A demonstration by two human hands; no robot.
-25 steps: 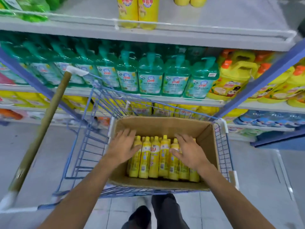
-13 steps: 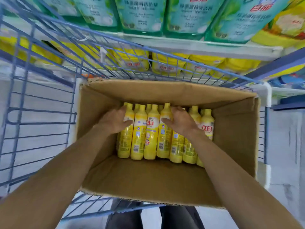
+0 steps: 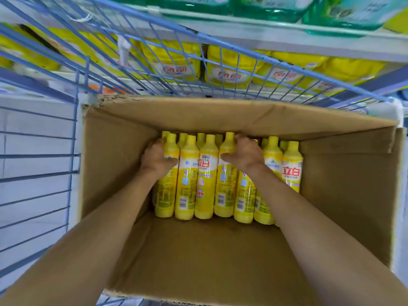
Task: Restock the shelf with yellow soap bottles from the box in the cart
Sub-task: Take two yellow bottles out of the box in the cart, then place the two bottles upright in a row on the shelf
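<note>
Looking down in the head view, the box (image 3: 209, 250) fills the centre of the frame and sits inside the blue wire cart (image 3: 39, 156). The yellow soap bottles (image 3: 206, 173) are packed in a block against the box wall at 12 o'clock, with caps pointing to 12 o'clock. The box floor from centre to 6 o'clock is bare cardboard.

Left hand (image 3: 156, 160): located at the 9 o'clock end of the block. Its fingers curl round the shoulder of the end bottle (image 3: 171, 147) and the thumb lies across the front.

Right hand (image 3: 246, 156): located near the middle of the block. Its fingers wrap over the neck of the 4th front bottle (image 3: 225, 186) and the thumb presses on the label side.

2 front-row bottles stand between the gripped pair. Both forearms enter from 6 o'clock.

Beyond the cart, at 12 o'clock, a grey shelf (image 3: 287, 44) carries green containers (image 3: 265, 5). Yellow pouches (image 3: 178, 62) sit on the level below.
</note>
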